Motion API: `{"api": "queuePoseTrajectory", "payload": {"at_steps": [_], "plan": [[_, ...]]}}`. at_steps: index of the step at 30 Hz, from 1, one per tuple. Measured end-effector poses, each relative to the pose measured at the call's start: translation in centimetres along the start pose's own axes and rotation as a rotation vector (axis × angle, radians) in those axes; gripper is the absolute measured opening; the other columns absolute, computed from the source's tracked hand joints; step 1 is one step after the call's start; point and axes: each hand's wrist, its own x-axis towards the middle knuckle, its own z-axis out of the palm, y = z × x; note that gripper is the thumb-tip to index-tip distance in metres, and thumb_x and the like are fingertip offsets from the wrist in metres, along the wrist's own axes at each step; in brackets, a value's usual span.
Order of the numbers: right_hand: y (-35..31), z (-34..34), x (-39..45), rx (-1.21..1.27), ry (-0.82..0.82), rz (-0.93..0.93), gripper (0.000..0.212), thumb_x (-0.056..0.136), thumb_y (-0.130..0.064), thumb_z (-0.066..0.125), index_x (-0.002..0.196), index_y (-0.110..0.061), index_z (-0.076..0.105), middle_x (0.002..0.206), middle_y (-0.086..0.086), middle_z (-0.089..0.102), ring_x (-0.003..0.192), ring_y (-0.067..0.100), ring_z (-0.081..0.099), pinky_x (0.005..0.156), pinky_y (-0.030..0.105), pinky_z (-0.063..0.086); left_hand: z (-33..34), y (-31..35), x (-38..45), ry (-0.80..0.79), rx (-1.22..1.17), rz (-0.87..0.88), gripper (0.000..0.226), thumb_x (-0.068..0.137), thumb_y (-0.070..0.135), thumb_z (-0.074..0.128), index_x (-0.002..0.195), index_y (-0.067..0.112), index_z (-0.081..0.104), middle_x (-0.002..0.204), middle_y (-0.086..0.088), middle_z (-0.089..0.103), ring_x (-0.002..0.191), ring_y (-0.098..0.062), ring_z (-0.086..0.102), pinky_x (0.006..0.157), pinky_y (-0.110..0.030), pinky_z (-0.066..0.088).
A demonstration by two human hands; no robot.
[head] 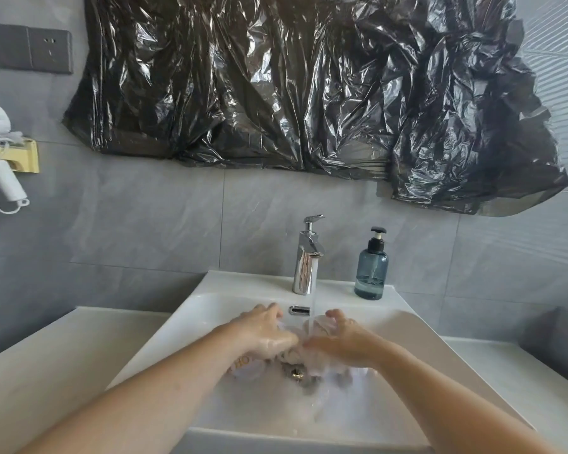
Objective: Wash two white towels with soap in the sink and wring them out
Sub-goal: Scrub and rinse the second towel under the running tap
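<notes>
Left hand and right hand: both curl their fingers around one bunched, wet white cloth towel, held low in the white ceramic sink basin under the running stream from the chrome single-lever tap. Behind on the rim: blue-grey translucent pump soap bottle, right of the tap. Wall above: crinkled black plastic sheeting.

- The sink is showing plain glossy white, and the surface on either side of it is looking the same white.
- The towel in the sink is showing white with gold lettering at one edge.
- The faucet behind the sink is gleaming chrome silver.
- The soap bottle, just beside the faucet, is showing translucent blue-grey with a black pump.
- The plastic sheeting above the faucet is shining crinkled black.
- The wall tiles behind the sink are showing mottled grey.
</notes>
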Motion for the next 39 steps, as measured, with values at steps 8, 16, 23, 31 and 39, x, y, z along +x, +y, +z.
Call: {"api": "queuePoseTrajectory", "payload": {"at_steps": [8,16,23,31,39], "plan": [[0.2,1.4,0.5,0.018,0.036,0.056,0.063,0.081,-0.045,0.073,0.132,-0.019,0.05,0.124,0.004,0.061,0.114,0.028,0.064,0.093,0.04,0.057,2.3,-1.4,0.3,0.031,0.062,-0.056,0.022,0.093,0.031,0.05,0.114,0.034,0.047,0.129,-0.006,0.061,0.115,-0.034,0.061,0.086,-0.038,0.054],[-3.0,-0.1,-1.4,0.751,0.291,0.025,0.028,0.096,-0.05,0.059,0.111,-0.027,0.053,0.087,0.008,0.07,0.055,0.018,0.061,0.041,0.025,0.045,-0.1,1.2,2.4,0.385,-0.98,-0.14,0.062,0.07,0.071,0.054,0.103,0.024,0.076,0.103,-0.005,0.078,0.096,-0.03,0.071,0.091,-0.039,0.057],[-5.9,1.4,-2.0,0.531,0.398,-0.129,0.033,0.095,-0.054,0.046,0.108,-0.025,0.055,0.084,0.005,0.07,0.062,0.02,0.067,0.05,0.034,0.054,0.3,1.5,2.8,0.196,-1.161,-0.084,0.051,0.073,0.063,0.07,0.09,0.015,0.078,0.091,-0.001,0.078,0.083,-0.026,0.073,0.08,-0.036,0.056],[-6.5,1.6,-1.8,0.597,0.258,-0.046,0.038,0.106,-0.045,0.029,0.095,-0.018,0.053,0.048,0.004,0.053,0.033,0.016,0.046,0.035,0.021,0.034,-0.1,1.1,3.4,0.39,-0.956,-0.108,0.056,0.081,0.064,0.054,0.111,0.023,0.078,0.116,-0.011,0.077,0.107,-0.034,0.072,0.089,-0.04,0.058],[-4.9,1.1,-1.0,0.608,0.198,0.121,0.022,0.101,-0.016,0.031,0.103,-0.008,0.051,0.064,0.012,0.053,0.038,0.016,0.041,0.036,0.023,0.03,1.0,2.1,2.9,0.368,-0.744,-0.119,0.052,0.092,0.058,0.049,0.112,0.018,0.076,0.117,-0.008,0.076,0.109,-0.031,0.069,0.09,-0.031,0.051]]}}
